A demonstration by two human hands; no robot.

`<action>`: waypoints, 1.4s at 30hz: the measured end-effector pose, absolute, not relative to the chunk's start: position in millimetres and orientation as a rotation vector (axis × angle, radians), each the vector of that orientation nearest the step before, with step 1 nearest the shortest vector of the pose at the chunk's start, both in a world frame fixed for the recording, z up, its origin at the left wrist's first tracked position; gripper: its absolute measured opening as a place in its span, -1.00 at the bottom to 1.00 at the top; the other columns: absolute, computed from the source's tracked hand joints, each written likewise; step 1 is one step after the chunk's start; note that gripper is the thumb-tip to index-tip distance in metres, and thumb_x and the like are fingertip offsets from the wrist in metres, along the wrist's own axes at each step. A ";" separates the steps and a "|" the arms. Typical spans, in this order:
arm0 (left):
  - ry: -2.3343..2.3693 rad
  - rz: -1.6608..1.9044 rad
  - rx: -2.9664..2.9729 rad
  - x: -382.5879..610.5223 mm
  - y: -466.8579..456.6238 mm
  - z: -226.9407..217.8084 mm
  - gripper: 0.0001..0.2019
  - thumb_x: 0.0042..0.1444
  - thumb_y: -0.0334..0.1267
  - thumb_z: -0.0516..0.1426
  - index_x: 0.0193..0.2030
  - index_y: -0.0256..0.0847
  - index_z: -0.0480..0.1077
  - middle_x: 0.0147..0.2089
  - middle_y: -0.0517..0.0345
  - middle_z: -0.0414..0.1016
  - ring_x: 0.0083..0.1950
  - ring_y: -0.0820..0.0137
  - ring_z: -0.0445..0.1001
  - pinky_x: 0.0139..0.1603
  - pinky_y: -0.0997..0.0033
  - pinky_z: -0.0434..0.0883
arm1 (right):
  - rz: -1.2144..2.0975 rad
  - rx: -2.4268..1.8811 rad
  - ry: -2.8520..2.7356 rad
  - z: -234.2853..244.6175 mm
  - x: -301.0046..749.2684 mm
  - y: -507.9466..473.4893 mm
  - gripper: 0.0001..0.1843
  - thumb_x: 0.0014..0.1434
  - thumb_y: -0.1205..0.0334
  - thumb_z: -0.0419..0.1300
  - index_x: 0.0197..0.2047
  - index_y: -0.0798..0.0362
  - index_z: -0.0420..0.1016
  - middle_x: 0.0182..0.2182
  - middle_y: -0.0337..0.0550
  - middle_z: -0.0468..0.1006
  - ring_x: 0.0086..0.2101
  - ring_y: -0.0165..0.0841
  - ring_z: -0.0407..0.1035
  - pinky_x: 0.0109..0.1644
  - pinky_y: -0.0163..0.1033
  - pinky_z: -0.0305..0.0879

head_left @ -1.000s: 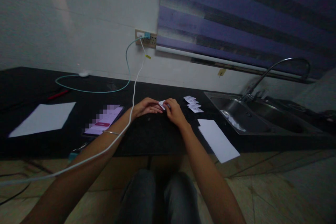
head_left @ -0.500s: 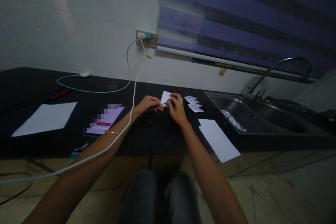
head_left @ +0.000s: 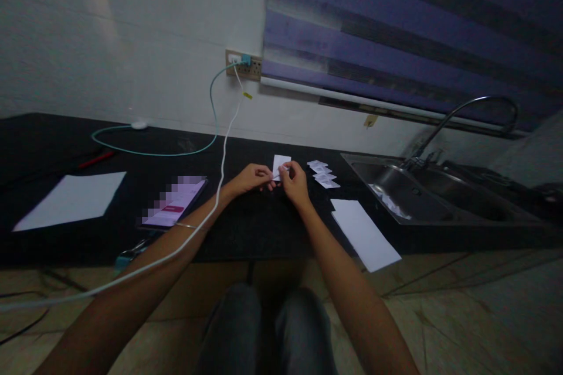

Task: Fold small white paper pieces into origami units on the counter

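Note:
A small white slip of paper [head_left: 280, 164] stands upright between my two hands, just above the black counter [head_left: 246, 228]. My left hand [head_left: 251, 178] pinches its lower left edge with closed fingers. The fingers of my right hand [head_left: 294, 181] are closed on its lower right edge. Just to the right lies a little heap of several small folded paper pieces [head_left: 322, 174]. A thin bangle sits on my left forearm.
A lit phone [head_left: 173, 204] lies left of my hands, with a white cable [head_left: 224, 152] running to the wall socket [head_left: 244, 63]. White sheets lie at the far left [head_left: 70, 198] and at the counter's right edge [head_left: 364, 234]. A steel sink [head_left: 422, 190] with a tap is on the right.
The paper slip has been unfolded and lifted from flat on the counter to upright between my fingers. Both hands shifted slightly away from me.

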State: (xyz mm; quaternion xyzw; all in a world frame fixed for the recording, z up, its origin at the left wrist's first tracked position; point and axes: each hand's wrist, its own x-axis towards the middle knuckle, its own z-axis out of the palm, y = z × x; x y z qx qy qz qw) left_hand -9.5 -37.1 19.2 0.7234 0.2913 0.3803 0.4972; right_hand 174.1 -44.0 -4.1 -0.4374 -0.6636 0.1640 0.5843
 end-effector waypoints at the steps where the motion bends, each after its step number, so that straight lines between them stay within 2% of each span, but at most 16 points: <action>1: 0.691 0.908 1.771 -9.8 -36.6 18.3 -0.71 0.09 -0.08 0.31 -0.34 -0.31 0.48 -0.35 -0.02 0.64 -0.38 0.38 0.58 -0.42 0.49 0.39 | 0.371 -1.016 -1.556 -3.5 174.1 -44.3 -0.76 0.24 0.01 0.17 -0.26 0.02 0.42 -0.36 -0.17 0.43 -0.26 -0.29 0.34 -0.15 -0.18 0.37; 7: 0.658 0.889 1.806 -10.7 -38.2 18.9 -0.72 0.10 -0.07 0.26 -0.37 -0.29 0.45 -0.41 0.05 0.60 -0.41 0.43 0.53 -0.40 0.50 0.36 | 0.327 -0.959 -1.598 3.8 174.4 -49.7 -0.82 0.23 0.12 0.19 -0.29 0.05 0.49 -0.31 -0.15 0.47 -0.25 -0.30 0.36 -0.09 -0.17 0.34; 11: 0.689 0.884 1.818 -9.9 -42.9 22.5 -0.76 0.07 -0.13 0.26 -0.41 -0.28 0.43 -0.43 0.08 0.58 -0.44 0.44 0.50 -0.42 0.51 0.32 | 0.302 -1.007 -1.562 7.6 174.0 -53.3 -0.89 0.13 0.18 0.30 -0.33 0.03 0.56 -0.16 -0.05 0.45 -0.06 -0.22 0.38 0.04 -0.10 0.34; 14: 0.684 0.868 1.844 -9.6 -43.4 22.8 -0.78 0.08 -0.14 0.25 -0.39 -0.29 0.45 -0.42 0.07 0.59 -0.43 0.42 0.51 -0.44 0.50 0.31 | 0.358 -1.015 -1.515 7.6 174.0 -53.3 -0.90 0.08 0.19 0.35 -0.35 0.03 0.59 -0.05 0.02 0.42 0.05 -0.17 0.36 0.06 -0.09 0.37; 20: 0.680 0.871 1.845 -8.6 -41.0 20.2 -0.71 0.13 -0.06 0.26 -0.33 -0.29 0.48 -0.40 0.06 0.60 -0.42 0.42 0.52 -0.45 0.52 0.33 | 0.447 -1.004 -1.461 2.8 175.5 -45.8 -0.90 0.08 0.18 0.34 -0.35 0.03 0.59 -0.09 -0.01 0.49 0.00 -0.20 0.41 0.05 -0.09 0.39; 26: 0.669 0.879 1.829 -6.2 -41.5 20.6 -0.63 0.12 0.04 0.28 -0.28 -0.31 0.49 -0.34 0.01 0.62 -0.40 0.42 0.55 -0.44 0.52 0.34 | 0.417 -1.000 -1.424 0.4 177.0 -40.8 -0.88 0.07 0.18 0.35 -0.36 0.04 0.59 -0.08 0.00 0.48 -0.02 -0.21 0.41 0.05 -0.09 0.39; 30: 0.677 0.838 1.814 -4.3 -43.6 21.5 -0.56 0.18 0.13 0.20 -0.33 -0.30 0.48 -0.41 0.04 0.58 -0.47 0.45 0.50 -0.48 0.52 0.31 | 0.395 -1.003 -1.437 1.9 176.0 -42.6 -0.89 0.07 0.19 0.35 -0.37 0.04 0.59 -0.09 -0.01 0.47 -0.02 -0.21 0.41 0.07 -0.07 0.38; 35: 0.690 0.762 1.931 -1.8 -47.8 22.4 -0.51 0.19 0.18 0.18 -0.46 -0.26 0.43 -0.51 0.11 0.52 -0.48 0.44 0.47 -0.40 0.48 0.37 | 0.360 -0.992 -1.477 3.2 174.2 -45.3 -0.91 0.09 0.20 0.35 -0.37 0.03 0.59 -0.10 -0.03 0.47 -0.01 -0.21 0.41 0.07 -0.08 0.38; 42: 0.689 0.828 1.980 -1.2 -45.3 19.9 -0.48 0.21 0.21 0.13 -0.48 -0.25 0.42 -0.51 0.13 0.49 -0.50 0.45 0.44 -0.39 0.48 0.36 | 0.301 -1.017 -1.491 5.1 173.9 -46.1 -0.89 0.13 0.19 0.33 -0.34 0.04 0.58 -0.08 0.02 0.47 0.00 -0.19 0.41 0.05 -0.09 0.40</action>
